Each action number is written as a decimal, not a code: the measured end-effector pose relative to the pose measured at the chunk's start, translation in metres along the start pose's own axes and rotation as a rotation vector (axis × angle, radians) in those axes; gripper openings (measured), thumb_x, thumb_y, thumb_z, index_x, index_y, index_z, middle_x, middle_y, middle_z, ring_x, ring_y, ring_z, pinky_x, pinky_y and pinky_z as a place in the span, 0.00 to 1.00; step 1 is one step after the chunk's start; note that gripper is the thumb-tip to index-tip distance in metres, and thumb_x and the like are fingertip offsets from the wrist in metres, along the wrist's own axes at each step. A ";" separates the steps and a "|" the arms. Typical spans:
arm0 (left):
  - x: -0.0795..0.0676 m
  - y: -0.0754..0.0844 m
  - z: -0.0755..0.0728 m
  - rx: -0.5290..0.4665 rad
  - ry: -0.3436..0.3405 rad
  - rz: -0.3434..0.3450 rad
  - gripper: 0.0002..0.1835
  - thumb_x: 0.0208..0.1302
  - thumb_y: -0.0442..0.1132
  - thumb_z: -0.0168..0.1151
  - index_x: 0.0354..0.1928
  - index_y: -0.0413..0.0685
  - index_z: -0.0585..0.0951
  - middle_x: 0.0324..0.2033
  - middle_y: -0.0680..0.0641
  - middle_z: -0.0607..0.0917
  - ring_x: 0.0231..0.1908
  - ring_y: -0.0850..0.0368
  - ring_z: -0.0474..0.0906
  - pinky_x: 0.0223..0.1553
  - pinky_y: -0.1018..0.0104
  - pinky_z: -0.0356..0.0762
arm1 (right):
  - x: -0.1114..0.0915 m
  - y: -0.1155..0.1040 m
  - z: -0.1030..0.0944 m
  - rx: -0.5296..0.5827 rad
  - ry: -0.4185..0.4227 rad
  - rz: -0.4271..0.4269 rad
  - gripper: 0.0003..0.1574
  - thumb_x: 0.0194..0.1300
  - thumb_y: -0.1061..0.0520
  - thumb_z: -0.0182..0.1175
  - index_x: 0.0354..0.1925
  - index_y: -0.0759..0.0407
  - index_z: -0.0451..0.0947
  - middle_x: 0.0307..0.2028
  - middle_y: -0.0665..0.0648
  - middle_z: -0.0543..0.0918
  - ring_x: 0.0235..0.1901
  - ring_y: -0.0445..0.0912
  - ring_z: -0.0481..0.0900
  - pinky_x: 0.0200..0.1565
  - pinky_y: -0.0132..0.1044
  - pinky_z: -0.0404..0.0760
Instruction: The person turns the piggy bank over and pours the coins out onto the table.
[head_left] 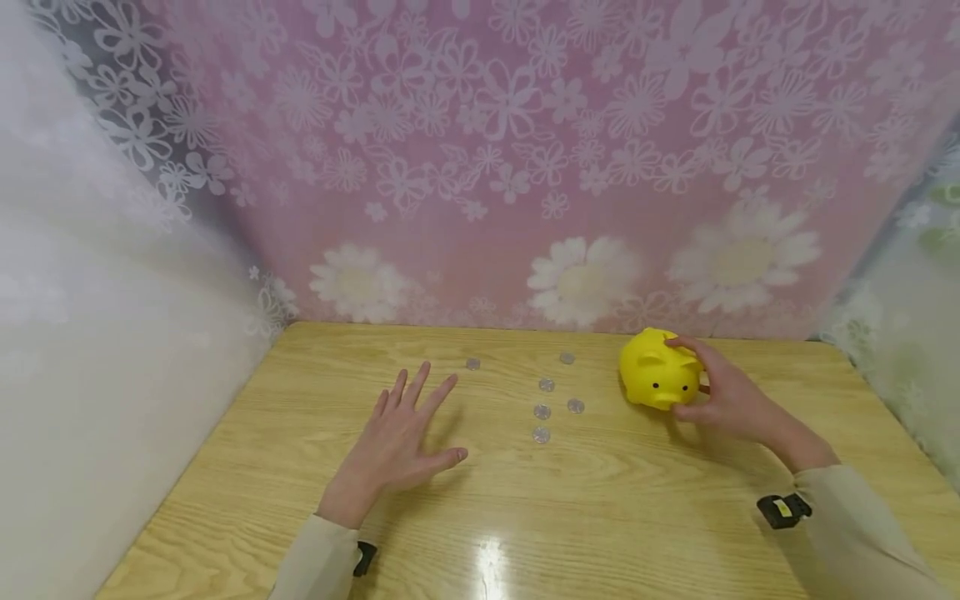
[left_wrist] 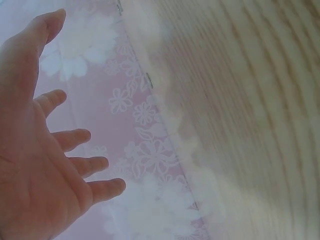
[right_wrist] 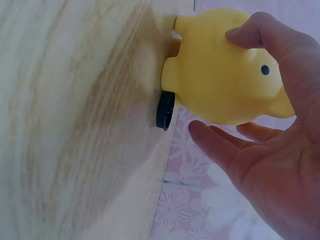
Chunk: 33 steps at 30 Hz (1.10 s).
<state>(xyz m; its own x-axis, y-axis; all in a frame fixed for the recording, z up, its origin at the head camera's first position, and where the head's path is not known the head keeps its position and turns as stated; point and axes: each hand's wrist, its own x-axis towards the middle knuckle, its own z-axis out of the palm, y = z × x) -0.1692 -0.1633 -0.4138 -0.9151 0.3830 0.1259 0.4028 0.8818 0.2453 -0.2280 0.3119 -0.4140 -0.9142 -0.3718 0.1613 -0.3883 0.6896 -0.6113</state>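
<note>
A yellow piggy bank (head_left: 651, 379) stands on the right part of the wooden table, its black-eyed face toward me. My right hand (head_left: 731, 398) grips it from the right, thumb by the snout and fingers reaching around its far side. In the right wrist view the thumb (right_wrist: 250, 31) lies on the piggy bank's side. Beside its foot is a black round piece (right_wrist: 165, 111). My left hand (head_left: 397, 442), fingers spread, hovers over the table left of several silver coins (head_left: 542, 412). The left wrist view shows its palm (left_wrist: 37, 170) holding nothing.
The wooden table (head_left: 300, 467) meets a pink flowered cloth (head_left: 465, 225) at its far edge. Pale cloth (head_left: 112, 292) hangs on the left, with more on the right. One coin (head_left: 473, 364) lies apart, nearest the left fingertips.
</note>
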 end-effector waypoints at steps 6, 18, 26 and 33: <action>-0.006 -0.001 0.005 -0.008 0.008 0.001 0.51 0.63 0.71 0.61 0.82 0.69 0.50 0.82 0.40 0.47 0.79 0.27 0.45 0.71 0.25 0.57 | -0.001 0.003 -0.001 -0.054 0.006 0.004 0.58 0.55 0.62 0.76 0.75 0.61 0.54 0.72 0.79 0.57 0.65 0.76 0.63 0.53 0.72 0.78; -0.012 -0.002 0.007 0.033 0.042 -0.013 0.51 0.63 0.71 0.61 0.82 0.69 0.49 0.82 0.39 0.47 0.78 0.26 0.45 0.71 0.26 0.57 | -0.001 0.010 -0.001 -0.187 0.113 -0.061 0.61 0.54 0.63 0.75 0.78 0.61 0.52 0.68 0.80 0.61 0.54 0.73 0.73 0.41 0.65 0.83; -0.016 -0.004 0.009 0.041 0.093 -0.030 0.51 0.62 0.72 0.60 0.82 0.70 0.50 0.81 0.38 0.49 0.78 0.25 0.46 0.69 0.22 0.57 | -0.014 -0.002 -0.002 -0.224 0.219 -0.044 0.67 0.60 0.56 0.74 0.83 0.49 0.42 0.70 0.81 0.60 0.61 0.80 0.66 0.46 0.79 0.71; -0.019 0.000 0.009 0.014 0.116 -0.064 0.51 0.62 0.73 0.60 0.82 0.71 0.50 0.82 0.41 0.47 0.78 0.24 0.43 0.69 0.21 0.55 | -0.041 -0.029 0.005 -0.315 0.250 -0.012 0.57 0.63 0.46 0.72 0.80 0.52 0.54 0.73 0.77 0.59 0.65 0.79 0.61 0.48 0.80 0.69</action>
<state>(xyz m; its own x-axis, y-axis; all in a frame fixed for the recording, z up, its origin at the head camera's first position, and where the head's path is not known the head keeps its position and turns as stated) -0.1519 -0.1678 -0.4248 -0.9304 0.2924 0.2210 0.3428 0.9076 0.2426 -0.1787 0.3034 -0.4068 -0.8941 -0.2453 0.3747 -0.3806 0.8571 -0.3471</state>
